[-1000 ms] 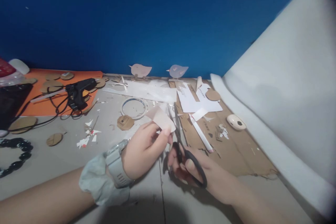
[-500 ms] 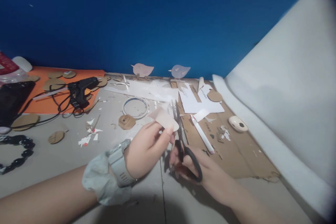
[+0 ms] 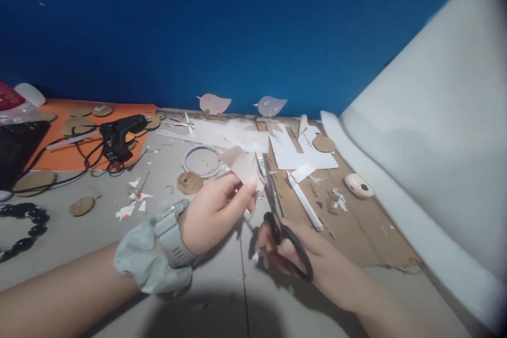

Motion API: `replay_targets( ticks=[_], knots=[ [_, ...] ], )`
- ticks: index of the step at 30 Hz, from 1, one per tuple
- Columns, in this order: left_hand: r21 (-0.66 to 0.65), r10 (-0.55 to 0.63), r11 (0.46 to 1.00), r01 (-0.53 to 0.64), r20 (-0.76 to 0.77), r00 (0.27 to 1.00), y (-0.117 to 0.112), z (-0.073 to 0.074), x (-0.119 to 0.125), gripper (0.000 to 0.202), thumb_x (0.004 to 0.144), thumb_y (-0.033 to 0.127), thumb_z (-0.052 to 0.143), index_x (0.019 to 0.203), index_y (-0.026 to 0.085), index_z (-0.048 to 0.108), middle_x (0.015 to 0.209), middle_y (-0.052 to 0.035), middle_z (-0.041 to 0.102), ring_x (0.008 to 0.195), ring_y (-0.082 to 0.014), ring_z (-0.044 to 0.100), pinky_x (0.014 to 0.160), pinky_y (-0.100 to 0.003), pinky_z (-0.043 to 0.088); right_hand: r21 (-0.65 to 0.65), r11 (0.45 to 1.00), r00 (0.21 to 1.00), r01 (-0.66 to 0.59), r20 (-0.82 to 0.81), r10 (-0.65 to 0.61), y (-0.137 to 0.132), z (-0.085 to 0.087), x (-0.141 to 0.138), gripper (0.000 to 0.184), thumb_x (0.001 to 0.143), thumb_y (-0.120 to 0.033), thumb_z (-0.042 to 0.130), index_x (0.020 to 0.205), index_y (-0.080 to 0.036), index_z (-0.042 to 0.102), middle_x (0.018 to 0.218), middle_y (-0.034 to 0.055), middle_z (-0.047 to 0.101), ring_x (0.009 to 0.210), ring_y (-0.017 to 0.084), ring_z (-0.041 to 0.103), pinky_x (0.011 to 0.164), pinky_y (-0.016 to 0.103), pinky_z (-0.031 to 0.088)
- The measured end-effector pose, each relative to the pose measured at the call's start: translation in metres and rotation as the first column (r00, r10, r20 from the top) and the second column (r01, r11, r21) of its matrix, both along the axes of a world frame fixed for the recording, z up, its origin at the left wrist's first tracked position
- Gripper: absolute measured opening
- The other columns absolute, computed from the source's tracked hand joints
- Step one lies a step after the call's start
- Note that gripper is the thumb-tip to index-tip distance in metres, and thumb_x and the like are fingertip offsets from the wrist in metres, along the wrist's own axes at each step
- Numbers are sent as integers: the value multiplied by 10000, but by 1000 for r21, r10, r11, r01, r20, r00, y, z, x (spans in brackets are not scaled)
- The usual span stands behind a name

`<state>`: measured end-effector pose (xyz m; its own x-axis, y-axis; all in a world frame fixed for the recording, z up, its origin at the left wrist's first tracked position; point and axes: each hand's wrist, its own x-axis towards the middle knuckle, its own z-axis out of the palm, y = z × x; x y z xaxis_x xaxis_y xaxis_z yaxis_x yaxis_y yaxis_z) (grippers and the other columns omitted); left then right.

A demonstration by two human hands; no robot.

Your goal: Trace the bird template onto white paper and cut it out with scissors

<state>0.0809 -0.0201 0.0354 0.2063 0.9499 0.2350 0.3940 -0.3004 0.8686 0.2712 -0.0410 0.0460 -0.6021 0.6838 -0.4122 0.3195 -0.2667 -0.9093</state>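
Observation:
Between thumb and fingers, my left hand (image 3: 217,214) pinches a small pale pink piece of paper (image 3: 238,162). My right hand (image 3: 295,253) has its fingers through the black handles of a pair of scissors (image 3: 271,190), whose blades point away from me. The blades stand close to the right edge of the paper; I cannot tell whether they touch it. A small white scrap (image 3: 260,257) shows beside my right fingers.
Two paper birds, one pink (image 3: 214,104) and one grey-blue (image 3: 271,106), stand by the blue wall. A glue gun (image 3: 121,137) lies on orange card (image 3: 51,156) at left. A white pen (image 3: 306,203), cardboard (image 3: 356,243), a tape roll (image 3: 203,161) and paper scraps (image 3: 130,206) lie around.
My left hand and the pink paper have moved left and slightly away from the scissors, and the paper has turned. The scissors have shifted slightly right and down. A white scrap now shows below.

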Motion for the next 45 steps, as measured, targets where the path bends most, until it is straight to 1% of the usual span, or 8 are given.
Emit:
replay_targets(
  ticks=[6,11,17,22,30,36,41,45],
  knots=[
    [5,7,1000,-7,-49,999,-1,0,1,364,916,329,387,626,162,531,589,12,526,574,-100,504,586,-222,376,34,999,1000,-13,23,12,0,2,-1,397,861,-573,404,780,-184,415,653,-38,369,577,97,317,516,214,261],
    [7,19,1000,-18,-60,998,-1,0,2,353,914,322,389,630,169,531,591,13,528,592,-105,512,589,-225,375,28,1000,999,-11,41,9,0,0,0,424,851,-593,396,818,-174,450,655,-34,367,579,101,324,514,219,270],
    [44,44,998,-42,-53,998,-4,-1,3,336,917,313,391,634,175,508,573,26,528,588,-106,517,618,-235,380,64,998,999,6,-40,-4,1,-3,0,422,852,-576,417,875,-164,504,669,-30,375,570,98,319,504,215,276],
    [72,51,996,-46,-61,997,-5,-1,3,330,916,291,400,616,176,477,568,35,515,588,-96,506,634,-230,376,61,998,1000,19,12,-20,0,-1,-1,433,844,-586,420,869,-163,509,678,-22,405,579,101,341,516,217,294],
    [30,53,998,-52,-54,997,-5,-2,4,342,917,323,384,625,178,487,561,27,507,575,-106,505,593,-238,370,84,996,998,-12,58,7,1,1,-1,422,862,-569,404,866,-163,521,660,-24,397,580,105,353,530,217,302],
    [15,61,998,-61,-28,998,-6,-4,5,332,915,320,398,629,177,485,565,36,516,560,-92,499,583,-223,369,38,999,998,5,59,-7,0,-1,0,405,860,-573,402,855,-179,491,668,-27,392,588,106,351,534,212,298],
    [3,58,998,-58,-20,998,-7,-3,6,332,914,309,400,622,174,483,555,44,513,537,-81,488,562,-211,363,71,997,997,3,79,-9,-1,-1,-1,433,859,-590,379,859,-171,490,694,-19,387,612,113,346,556,225,301],
    [-15,81,997,-82,-50,995,-7,-3,6,343,910,314,402,616,172,506,562,33,521,564,-96,502,592,-225,371,5,999,995,-31,94,31,3,5,-2,379,879,-553,378,851,-184,464,717,-16,404,642,117,376,596,235,330]
  ],
)
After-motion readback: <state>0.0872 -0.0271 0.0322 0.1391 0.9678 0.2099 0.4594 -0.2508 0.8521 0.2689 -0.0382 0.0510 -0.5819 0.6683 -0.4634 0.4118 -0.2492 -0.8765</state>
